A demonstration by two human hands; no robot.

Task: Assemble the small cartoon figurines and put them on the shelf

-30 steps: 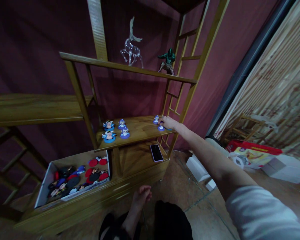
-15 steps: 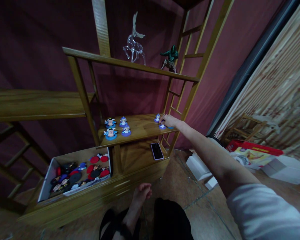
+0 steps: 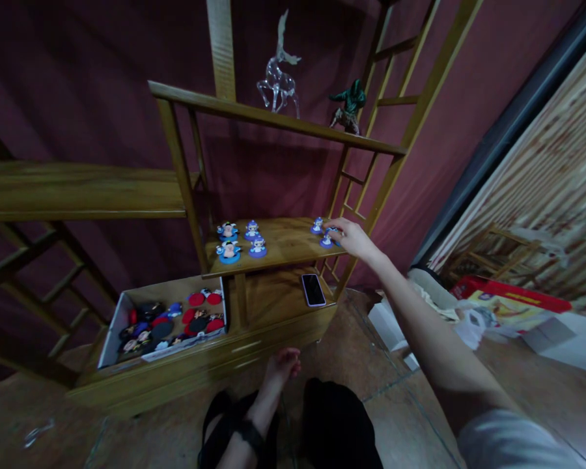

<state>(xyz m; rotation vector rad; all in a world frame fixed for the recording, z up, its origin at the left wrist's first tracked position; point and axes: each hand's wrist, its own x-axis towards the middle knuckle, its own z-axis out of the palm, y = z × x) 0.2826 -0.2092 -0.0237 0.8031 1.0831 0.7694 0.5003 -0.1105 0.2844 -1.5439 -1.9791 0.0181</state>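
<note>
My right hand [image 3: 352, 238] reaches to the right end of the middle wooden shelf [image 3: 288, 242]. Its fingers are closed at the top of a small cartoon figurine with a purple base [image 3: 327, 239], partly covering it. Just behind stands another purple-based figurine [image 3: 317, 226]. A bit of a blue base shows under the hand. At the shelf's left end are two purple-based figurines, one at the front [image 3: 258, 247] and one at the back [image 3: 252, 230], beside two blue-based pig figurines [image 3: 229, 252]. My left hand [image 3: 284, 365] hangs above my lap, fingers curled, with nothing visible in it.
An open cardboard box [image 3: 112, 332] of jumbled figurines sits lower left. A phone [image 3: 313, 290] lies on the lower shelf. Overhead stand a clear deer ornament [image 3: 278, 81] and a green-hooded figure [image 3: 349, 107]. White boxes [image 3: 387, 324] and a red package [image 3: 512, 296] are on the floor at right.
The view has shifted, so the shelf appears farther right. My right hand has lifted slightly off the front figurine, showing more of it. My left hand remains low, its fingers slightly looser.
</note>
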